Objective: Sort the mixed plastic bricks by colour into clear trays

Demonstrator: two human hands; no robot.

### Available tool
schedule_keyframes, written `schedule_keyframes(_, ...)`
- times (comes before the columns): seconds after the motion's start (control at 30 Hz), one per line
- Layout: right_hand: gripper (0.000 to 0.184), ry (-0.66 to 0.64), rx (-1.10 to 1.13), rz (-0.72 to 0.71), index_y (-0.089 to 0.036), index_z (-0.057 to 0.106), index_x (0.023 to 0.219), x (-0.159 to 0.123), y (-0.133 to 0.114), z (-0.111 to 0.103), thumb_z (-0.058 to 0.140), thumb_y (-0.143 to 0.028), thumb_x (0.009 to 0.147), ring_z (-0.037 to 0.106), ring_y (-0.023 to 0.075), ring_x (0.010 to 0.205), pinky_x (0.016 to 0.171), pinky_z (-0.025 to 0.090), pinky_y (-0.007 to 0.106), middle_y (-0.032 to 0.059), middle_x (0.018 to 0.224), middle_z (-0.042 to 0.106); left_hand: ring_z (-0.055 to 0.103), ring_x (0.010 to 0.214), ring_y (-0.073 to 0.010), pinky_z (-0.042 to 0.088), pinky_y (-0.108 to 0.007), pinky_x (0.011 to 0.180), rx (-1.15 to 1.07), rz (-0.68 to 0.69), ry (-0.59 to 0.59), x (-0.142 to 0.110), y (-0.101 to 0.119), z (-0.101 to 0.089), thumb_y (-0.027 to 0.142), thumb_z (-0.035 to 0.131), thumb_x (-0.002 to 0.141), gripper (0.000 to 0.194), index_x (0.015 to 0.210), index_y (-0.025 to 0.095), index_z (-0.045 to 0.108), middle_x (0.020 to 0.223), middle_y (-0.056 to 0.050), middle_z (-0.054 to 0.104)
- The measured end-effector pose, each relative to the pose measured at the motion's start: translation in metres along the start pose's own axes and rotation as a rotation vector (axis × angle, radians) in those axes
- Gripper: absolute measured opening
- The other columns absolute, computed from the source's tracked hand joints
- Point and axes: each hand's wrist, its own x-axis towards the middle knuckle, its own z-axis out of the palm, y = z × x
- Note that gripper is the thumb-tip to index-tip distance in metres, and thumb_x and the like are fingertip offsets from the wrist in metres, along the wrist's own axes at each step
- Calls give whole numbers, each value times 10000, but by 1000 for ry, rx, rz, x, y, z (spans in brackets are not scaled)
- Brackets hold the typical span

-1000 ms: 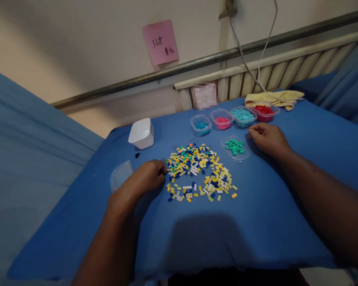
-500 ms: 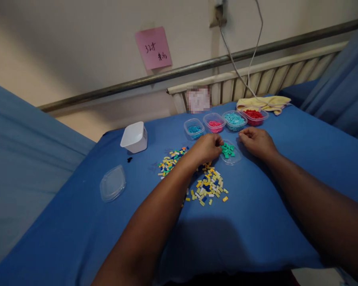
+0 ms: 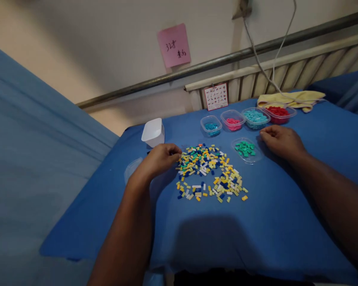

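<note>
My left hand (image 3: 162, 159) reaches to the left edge of a spread pile of small building bricks (image 3: 207, 165), mostly yellow, white, dark blue and green. Its thumb and fingers are drawn together at the bricks; whatever is between them is hidden. A clear plastic lid (image 3: 255, 159) holds a small heap of green bricks (image 3: 245, 148), right of the pile. Beside that lid my right hand (image 3: 283, 141) rests on the blue cloth, fingers curled and pressed together. I cannot make out anything in its grip.
Clear tubs of blue (image 3: 211, 126), pink (image 3: 233, 121), light blue (image 3: 255, 119) and red bricks (image 3: 278, 114) line the back. A white tub (image 3: 153, 133) and another clear lid (image 3: 131, 169) are at left. Behind the red tub lies a yellow cloth (image 3: 304, 96).
My left hand has gone from above the green bricks to the left side of the pile. My right hand remains beside the lid. The whole view has shifted.
</note>
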Motion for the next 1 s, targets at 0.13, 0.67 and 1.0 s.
schedule_keyframes(0.13, 254, -15, -23, 13, -233, 801, 1004, -1, -1, -2, 639, -414, 933, 735, 232, 836, 753, 491, 338, 45, 920, 838, 731, 852, -202, 508, -295, 763, 86, 11, -83, -18, -12, 18, 229, 638, 918, 221, 1039, 205, 822, 988, -47, 826)
schedule_keyframes(0.67, 282, -27, -77, 23, -227, 811, 1034, -2, 1, -3, 637, -424, 932, 731, 232, 846, 752, 482, 338, 62, 927, 834, 719, 992, -255, 511, -333, 807, 390, 181, -173, -27, 2, 32, 165, 592, 926, 392, 1265, 244, 771, 1166, -81, 791)
schedule_keyframes(1.0, 305, -42, -99, 45, -235, 818, 1051, 0, 6, -3, 652, -451, 915, 716, 233, 816, 715, 468, 345, 62, 930, 825, 702, 936, -244, 482, -321, 766, 383, 167, -185, -19, -9, 33, 226, 633, 924, 308, 1195, 243, 779, 1115, -75, 783)
